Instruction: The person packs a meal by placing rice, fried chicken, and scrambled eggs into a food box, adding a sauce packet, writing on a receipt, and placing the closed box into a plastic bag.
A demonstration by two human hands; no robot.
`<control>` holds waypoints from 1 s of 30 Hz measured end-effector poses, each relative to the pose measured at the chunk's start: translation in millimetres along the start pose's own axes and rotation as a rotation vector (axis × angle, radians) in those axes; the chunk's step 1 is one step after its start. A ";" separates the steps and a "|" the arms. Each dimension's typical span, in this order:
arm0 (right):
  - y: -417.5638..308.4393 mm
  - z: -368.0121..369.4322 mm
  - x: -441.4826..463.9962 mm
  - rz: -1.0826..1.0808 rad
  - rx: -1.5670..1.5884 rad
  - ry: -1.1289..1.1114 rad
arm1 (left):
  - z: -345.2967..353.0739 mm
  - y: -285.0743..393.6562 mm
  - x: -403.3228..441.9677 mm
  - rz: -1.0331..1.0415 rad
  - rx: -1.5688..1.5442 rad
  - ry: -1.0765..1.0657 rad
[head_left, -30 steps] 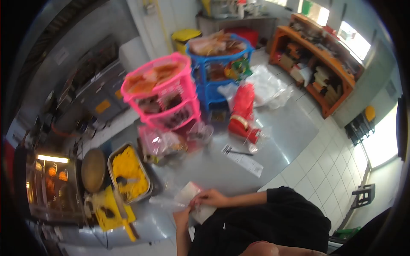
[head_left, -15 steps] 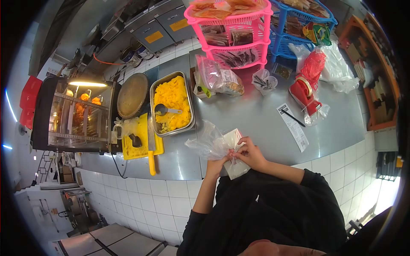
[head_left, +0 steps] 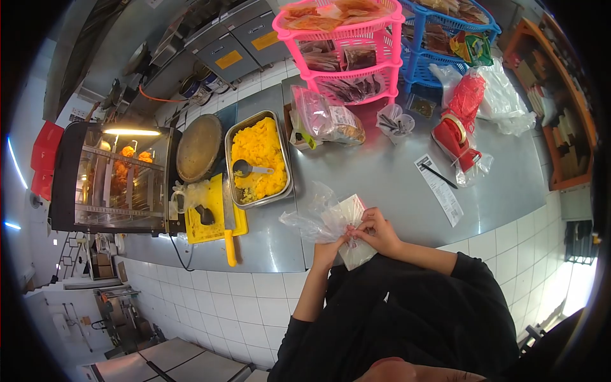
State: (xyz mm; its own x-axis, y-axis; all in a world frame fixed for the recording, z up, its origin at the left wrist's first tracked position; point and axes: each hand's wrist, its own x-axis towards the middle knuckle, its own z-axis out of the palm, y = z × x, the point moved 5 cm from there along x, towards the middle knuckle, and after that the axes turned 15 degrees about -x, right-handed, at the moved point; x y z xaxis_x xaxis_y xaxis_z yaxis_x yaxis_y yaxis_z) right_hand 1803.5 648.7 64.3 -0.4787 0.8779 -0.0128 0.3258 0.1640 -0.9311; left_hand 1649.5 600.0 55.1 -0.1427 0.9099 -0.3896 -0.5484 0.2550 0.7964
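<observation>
A clear plastic bag (head_left: 323, 213) is gathered between both hands at the table's front edge. My left hand (head_left: 330, 249) pinches its neck from the left. From the right, my right hand (head_left: 380, 233) has thumb and fingers closed on the same twisted plastic, and the fingertips of both hands meet. Under the hands lies a flat white packet (head_left: 358, 253), partly hidden by them; whether it is inside the bag I cannot tell. The bag's loose, crumpled end spreads to the left over the metal table (head_left: 394, 172).
Left: a tray of yellow food (head_left: 258, 156) with a scoop, a knife (head_left: 229, 219) on a yellow board, and a lit display case (head_left: 121, 178). Behind: a pink rack (head_left: 344, 76) and blue rack (head_left: 433, 73). Right: a receipt (head_left: 439, 191) with a pen, and a red tape dispenser (head_left: 453, 141).
The view has swung down and to the left since the earliest frame, then nearly settled. Both hands stay together on the bag's neck, with only slight finger movement.
</observation>
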 end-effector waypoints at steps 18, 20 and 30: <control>3.8 -2.9 -4.3 -0.078 -0.083 -0.036 | -26.6 -40.4 -4.5 0.224 0.275 -0.158; 8.2 -4.4 -3.9 -0.054 -0.054 -0.058 | -34.1 -53.2 5.1 0.223 0.407 -0.170; -14.3 -17.6 -4.3 -0.471 -0.209 -0.089 | -9.0 -14.0 -5.8 0.156 0.407 0.058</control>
State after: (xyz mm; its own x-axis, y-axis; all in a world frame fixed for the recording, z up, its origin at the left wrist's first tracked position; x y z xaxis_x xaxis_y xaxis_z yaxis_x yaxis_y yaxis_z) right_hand 1815.2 650.4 84.1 -0.6769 0.6473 0.3505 0.2098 0.6261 -0.7510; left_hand 1650.6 588.2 42.1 -0.2508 0.9306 -0.2664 -0.1485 0.2350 0.9606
